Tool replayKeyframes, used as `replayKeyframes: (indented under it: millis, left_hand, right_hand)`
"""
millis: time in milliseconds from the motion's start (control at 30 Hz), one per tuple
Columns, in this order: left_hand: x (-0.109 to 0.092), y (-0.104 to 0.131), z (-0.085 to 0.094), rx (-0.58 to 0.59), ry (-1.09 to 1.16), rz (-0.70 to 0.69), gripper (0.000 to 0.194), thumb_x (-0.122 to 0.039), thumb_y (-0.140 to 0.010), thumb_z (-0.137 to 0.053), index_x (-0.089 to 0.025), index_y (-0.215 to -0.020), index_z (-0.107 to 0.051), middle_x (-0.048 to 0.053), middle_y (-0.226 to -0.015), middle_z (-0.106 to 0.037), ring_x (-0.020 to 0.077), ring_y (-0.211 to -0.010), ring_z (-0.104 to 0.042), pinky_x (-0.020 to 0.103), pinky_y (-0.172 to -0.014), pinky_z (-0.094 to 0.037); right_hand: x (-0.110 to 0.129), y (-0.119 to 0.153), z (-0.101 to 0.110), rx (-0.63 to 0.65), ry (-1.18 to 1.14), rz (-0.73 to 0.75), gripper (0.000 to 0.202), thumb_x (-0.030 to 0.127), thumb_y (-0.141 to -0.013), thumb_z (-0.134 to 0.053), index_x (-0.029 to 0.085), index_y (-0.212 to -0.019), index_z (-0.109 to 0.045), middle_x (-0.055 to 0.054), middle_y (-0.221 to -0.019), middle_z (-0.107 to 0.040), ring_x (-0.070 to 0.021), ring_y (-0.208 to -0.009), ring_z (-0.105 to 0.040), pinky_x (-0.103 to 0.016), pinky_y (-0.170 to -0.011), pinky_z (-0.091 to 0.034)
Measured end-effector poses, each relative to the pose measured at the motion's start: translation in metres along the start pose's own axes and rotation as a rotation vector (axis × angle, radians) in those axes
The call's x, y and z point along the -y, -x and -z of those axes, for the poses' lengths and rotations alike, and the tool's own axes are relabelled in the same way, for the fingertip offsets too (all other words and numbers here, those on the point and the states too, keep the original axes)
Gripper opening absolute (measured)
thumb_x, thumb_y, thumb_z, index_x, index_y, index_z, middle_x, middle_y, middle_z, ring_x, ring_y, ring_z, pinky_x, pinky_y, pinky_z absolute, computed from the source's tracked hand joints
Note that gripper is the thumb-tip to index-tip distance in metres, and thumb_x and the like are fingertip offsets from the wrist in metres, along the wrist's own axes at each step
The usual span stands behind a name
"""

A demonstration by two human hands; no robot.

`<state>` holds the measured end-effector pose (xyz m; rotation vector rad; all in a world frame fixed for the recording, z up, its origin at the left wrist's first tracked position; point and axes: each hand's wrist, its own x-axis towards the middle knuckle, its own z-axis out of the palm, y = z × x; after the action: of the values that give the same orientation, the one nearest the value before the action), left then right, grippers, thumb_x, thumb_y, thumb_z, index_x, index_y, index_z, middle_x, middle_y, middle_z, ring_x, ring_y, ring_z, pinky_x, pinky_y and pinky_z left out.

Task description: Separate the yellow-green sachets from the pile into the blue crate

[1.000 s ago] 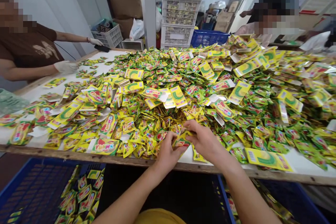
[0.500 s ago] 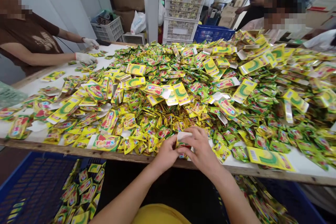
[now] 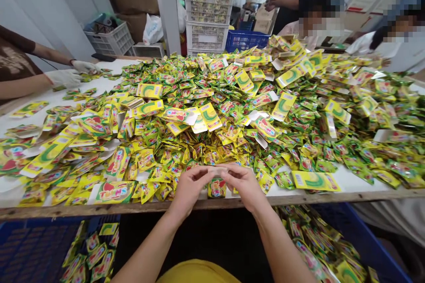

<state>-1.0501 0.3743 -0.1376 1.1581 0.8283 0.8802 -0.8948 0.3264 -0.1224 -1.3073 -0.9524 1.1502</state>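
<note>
At the table's near edge, my left hand (image 3: 190,188) and my right hand (image 3: 245,184) grip one small printed carton (image 3: 217,188) from its two sides. Thumbs and fingertips of both hands meet at its white top flap (image 3: 217,171); its green, yellow and red front hangs below them. Just beyond my hands lies a heap of small yellow-green sachets (image 3: 229,135) mixed with flat cartons. A flat "TWINS" carton (image 3: 114,192) is left of my left hand, and a yellow carton (image 3: 316,181) with a green curve is right of my right hand.
Blue crates (image 3: 375,241) with packed cartons stand below the table's wooden edge (image 3: 149,209). A co-worker's gloved hands (image 3: 66,78) handle sachets at the left. White stacked crates (image 3: 209,13) and a blue basket (image 3: 247,40) stand behind; other people are at the right.
My view has turned right, so the table's contents appear shifted left. Both hands have moved from the carton's sides to its top flap, fingertips now pinching there.
</note>
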Motion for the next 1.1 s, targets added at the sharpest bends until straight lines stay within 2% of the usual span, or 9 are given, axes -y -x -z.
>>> replayKeyframes:
  millis: [100, 333, 533, 633, 733, 833, 900, 1000, 1100]
  left_hand:
    - [0.007, -0.003, -0.001, -0.078, -0.084, -0.115, 0.021, -0.030, -0.075, -0.071, -0.017, -0.092, -0.075, 0.007, -0.096, -0.074, 0.0209, -0.092, -0.066, 0.031, -0.088, -0.051]
    - [0.015, -0.008, -0.005, -0.099, -0.272, -0.243, 0.023, -0.032, -0.080, -0.067, -0.020, -0.099, -0.073, 0.005, -0.098, -0.073, 0.0179, -0.088, -0.067, 0.028, -0.082, -0.052]
    - [0.015, -0.016, -0.001, -0.052, -0.312, -0.268, 0.017, -0.032, -0.079, -0.069, -0.019, -0.088, -0.074, 0.004, -0.088, -0.074, 0.0171, -0.080, -0.068, 0.026, -0.075, -0.054]
    - [0.016, -0.016, 0.002, -0.013, -0.356, -0.377, 0.013, -0.027, -0.081, -0.068, -0.022, -0.090, -0.075, 0.003, -0.091, -0.074, 0.0164, -0.084, -0.068, 0.026, -0.078, -0.055]
    - [0.017, -0.010, 0.007, 0.034, -0.458, -0.565, 0.018, -0.019, -0.084, -0.064, -0.024, -0.099, -0.073, 0.002, -0.097, -0.074, 0.0149, -0.089, -0.068, 0.025, -0.084, -0.054]
    - [0.020, -0.003, 0.014, 0.086, -0.567, -0.712, 0.030, -0.013, -0.083, -0.064, -0.025, -0.110, -0.069, 0.003, -0.106, -0.071, 0.0143, -0.094, -0.067, 0.024, -0.087, -0.054]
    - [0.023, 0.000, 0.014, 0.116, -0.617, -0.771, 0.035, -0.010, -0.082, -0.065, -0.024, -0.114, -0.066, 0.005, -0.111, -0.068, 0.0147, -0.099, -0.065, 0.025, -0.089, -0.053]
    - [0.023, -0.005, 0.004, 0.207, -0.627, -0.780, 0.033, -0.009, -0.085, -0.061, -0.024, -0.115, -0.064, 0.006, -0.109, -0.065, 0.0145, -0.100, -0.063, 0.025, -0.088, -0.052]
    - [0.011, -0.008, -0.002, 0.296, -0.647, -0.718, 0.033, -0.012, -0.090, -0.053, -0.025, -0.119, -0.061, 0.006, -0.104, -0.064, 0.0142, -0.095, -0.063, 0.026, -0.083, -0.053]
  right_hand:
    - [0.003, -0.005, -0.001, -0.023, 0.066, 0.072, 0.024, 0.041, -0.075, -0.070, 0.019, -0.081, -0.077, -0.002, -0.070, -0.063, -0.0072, -0.048, -0.048, -0.022, -0.045, -0.040]
    - [-0.006, -0.011, -0.003, -0.131, 0.032, 0.022, 0.025, 0.038, -0.063, -0.078, 0.017, -0.075, -0.073, 0.000, -0.056, -0.064, -0.0131, -0.048, -0.058, -0.024, -0.043, -0.050]
    - [0.001, -0.021, 0.004, -0.042, 0.064, -0.060, 0.028, 0.038, -0.059, -0.080, 0.015, -0.069, -0.070, 0.002, -0.054, -0.060, -0.0092, -0.041, -0.052, -0.022, -0.039, -0.046]
    - [0.003, -0.020, 0.007, -0.008, 0.085, -0.044, 0.028, 0.039, -0.060, -0.081, 0.015, -0.069, -0.070, 0.001, -0.057, -0.061, -0.0112, -0.047, -0.056, -0.023, -0.043, -0.048]
    - [-0.004, -0.010, 0.007, -0.021, 0.151, 0.112, 0.022, 0.037, -0.067, -0.078, 0.018, -0.076, -0.073, -0.002, -0.069, -0.064, -0.0143, -0.059, -0.061, -0.027, -0.053, -0.052]
    - [-0.019, 0.010, 0.001, -0.118, 0.349, 0.419, 0.010, 0.026, -0.082, -0.067, 0.022, -0.088, -0.074, -0.005, -0.087, -0.065, -0.0167, -0.082, -0.062, -0.030, -0.074, -0.053]
    - [-0.028, 0.022, -0.001, -0.171, 0.461, 0.572, 0.020, 0.019, -0.088, -0.057, 0.024, -0.100, -0.072, -0.007, -0.100, -0.061, -0.0163, -0.092, -0.060, -0.030, -0.081, -0.051]
    - [-0.030, 0.029, 0.016, -0.124, 0.603, 0.606, 0.032, 0.014, -0.090, -0.049, 0.028, -0.113, -0.067, -0.007, -0.113, -0.056, -0.0168, -0.099, -0.057, -0.031, -0.084, -0.050]
    - [-0.021, 0.018, 0.066, -0.245, 0.906, 0.547, 0.043, 0.006, -0.084, -0.046, 0.027, -0.117, -0.065, -0.009, -0.116, -0.057, -0.0226, -0.109, -0.052, -0.040, -0.093, -0.045]
